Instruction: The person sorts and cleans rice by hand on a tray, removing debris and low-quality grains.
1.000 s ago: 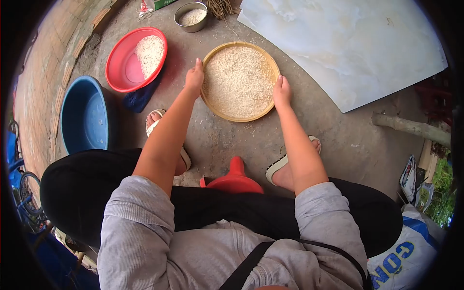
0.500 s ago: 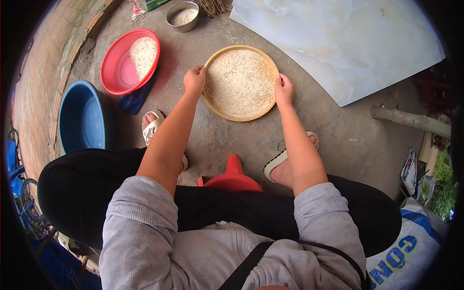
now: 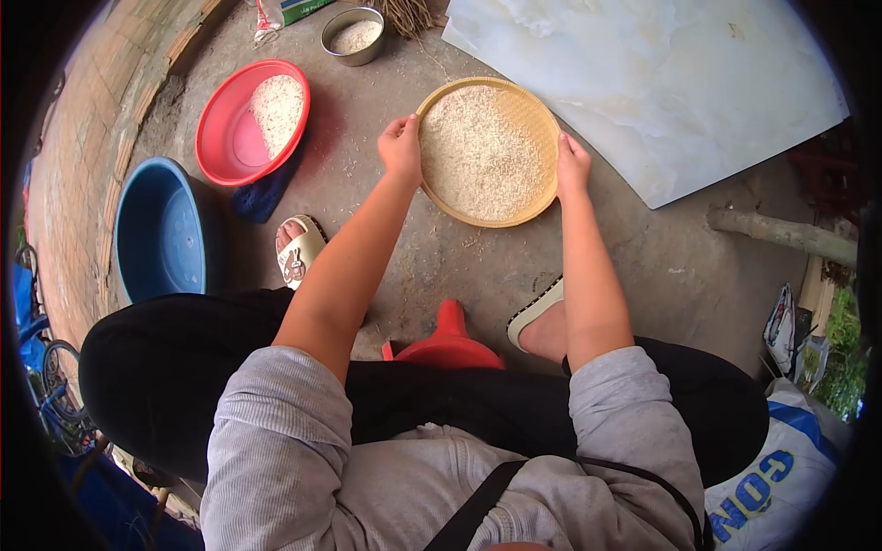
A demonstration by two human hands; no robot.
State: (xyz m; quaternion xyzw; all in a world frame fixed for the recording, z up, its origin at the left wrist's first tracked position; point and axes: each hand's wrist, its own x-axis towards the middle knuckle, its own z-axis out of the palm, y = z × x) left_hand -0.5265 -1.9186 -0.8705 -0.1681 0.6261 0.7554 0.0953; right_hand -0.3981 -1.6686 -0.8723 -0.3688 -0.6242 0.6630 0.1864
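Between my hands is a round woven winnowing basket [image 3: 542, 128], held above the concrete floor. Pale rice grains [image 3: 480, 161] cover most of it, heaped toward the left, with bare weave showing at the upper right. My left hand [image 3: 401, 147] is closed on the left rim. On the opposite rim, my right hand [image 3: 573, 165] is closed too, thumb up along the edge. A red basin [image 3: 216, 124] to the left holds a pile of similar grains [image 3: 277, 112] on its right side.
A blue tub [image 3: 158, 230] stands left, near my knee. Farther off are a metal bowl [image 3: 354, 39] with grains and a straw broom [image 3: 404, 14]. A marbled white sheet [image 3: 643, 83] lies at upper right, a log [image 3: 781, 230] below it. A red stool [image 3: 450, 347] is under me.
Both hands have shifted the basket to the right. The grains have slid toward its left side, baring more weave at the upper right.
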